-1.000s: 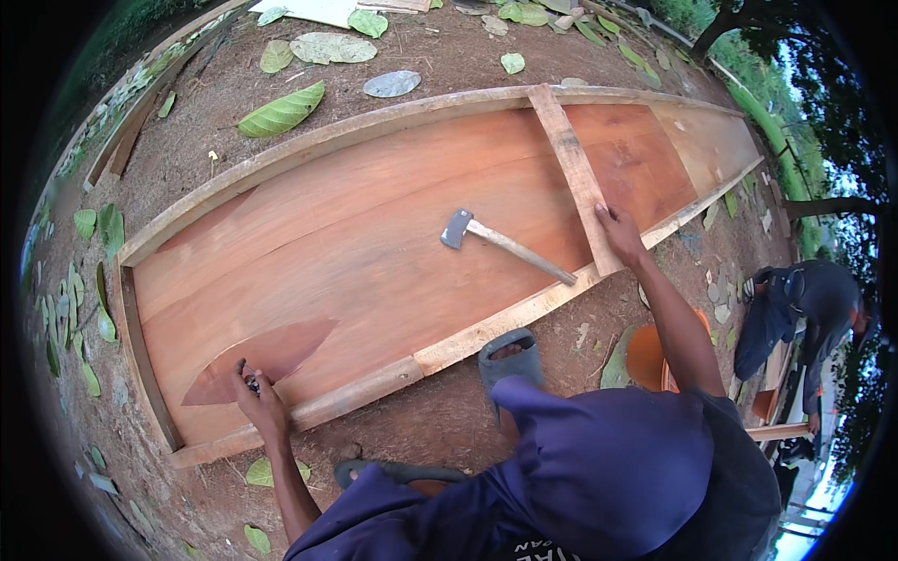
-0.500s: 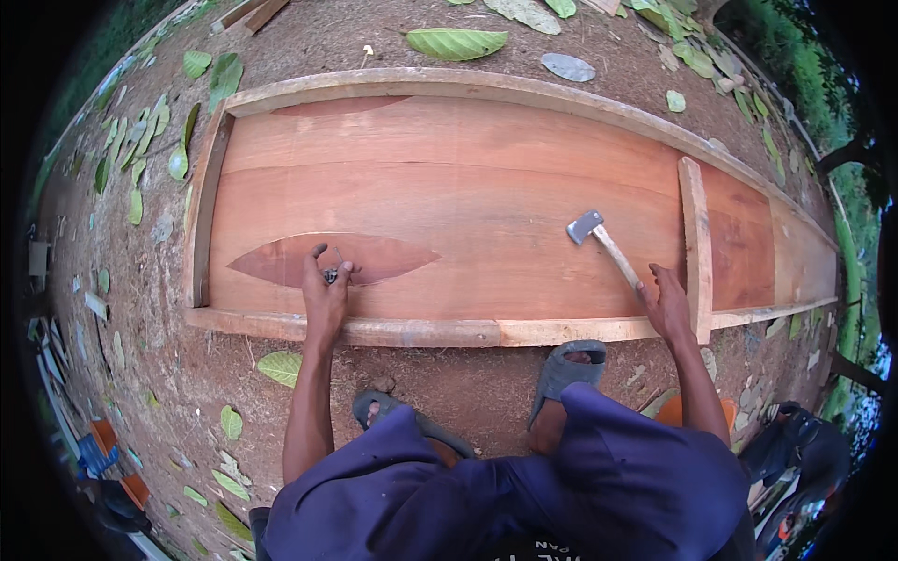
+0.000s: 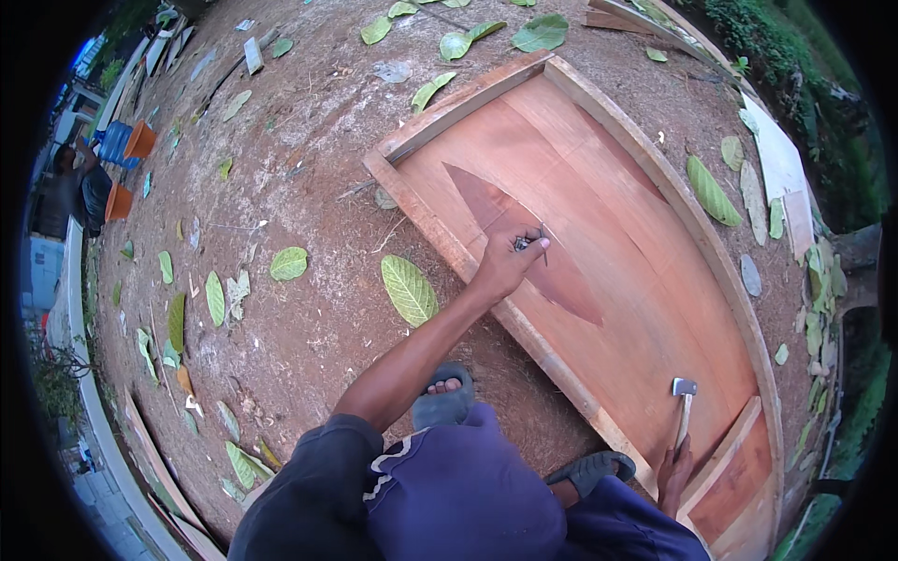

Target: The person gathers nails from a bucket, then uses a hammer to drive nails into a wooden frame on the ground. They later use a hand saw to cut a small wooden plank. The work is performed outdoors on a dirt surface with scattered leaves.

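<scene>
My left hand [image 3: 508,260] is closed on several small dark nails [image 3: 522,244], with thin shanks poking out by the thumb. It hovers over the dark, leaf-shaped patch [image 3: 571,292] on a wooden panel [image 3: 645,323]. At the panel's lower right, my right hand [image 3: 673,475] has its fingers round the lower handle of a small hatchet [image 3: 684,411]. The hatchet's grey head points away from me, low over the panel. A wooden frame [image 3: 510,313] of battens edges the panel, and a crosspiece [image 3: 725,451] lies beside my right hand.
My sandalled feet stand along the near batten. Green leaves [image 3: 409,291] lie scattered on the bare soil [image 3: 309,168]. A person [image 3: 82,187] sits at the far left near orange seats [image 3: 140,140]. White boards [image 3: 776,159] lie at the upper right.
The view has swung left, so the panel now slants toward the lower right. My right hand has closed round the hatchet's handle. The left still holds the nails.
</scene>
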Demonstrator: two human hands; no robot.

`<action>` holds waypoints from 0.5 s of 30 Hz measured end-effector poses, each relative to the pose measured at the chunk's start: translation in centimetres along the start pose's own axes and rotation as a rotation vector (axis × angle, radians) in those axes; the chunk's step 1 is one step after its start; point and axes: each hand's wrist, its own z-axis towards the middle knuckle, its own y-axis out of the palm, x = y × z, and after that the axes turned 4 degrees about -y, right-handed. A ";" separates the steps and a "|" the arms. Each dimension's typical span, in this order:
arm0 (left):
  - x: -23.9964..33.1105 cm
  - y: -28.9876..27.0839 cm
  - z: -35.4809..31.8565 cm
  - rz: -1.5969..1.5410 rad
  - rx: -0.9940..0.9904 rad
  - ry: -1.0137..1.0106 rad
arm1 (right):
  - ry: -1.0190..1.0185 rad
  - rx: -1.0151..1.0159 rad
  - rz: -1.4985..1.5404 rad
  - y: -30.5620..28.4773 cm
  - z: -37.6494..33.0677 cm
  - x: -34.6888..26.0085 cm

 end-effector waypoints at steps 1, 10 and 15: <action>0.7 -0.4 0.2 -0.059 0.025 -0.019 | 0.005 0.010 0.059 -0.7 0.6 0.3; 4.5 -10.5 0.1 -0.448 0.089 -0.259 | 0.113 -0.297 0.434 -11.5 11.1 -12.0; 8.4 -12.0 -5.3 -0.443 0.284 -0.384 | -0.124 -0.579 0.384 -14.4 18.0 -23.7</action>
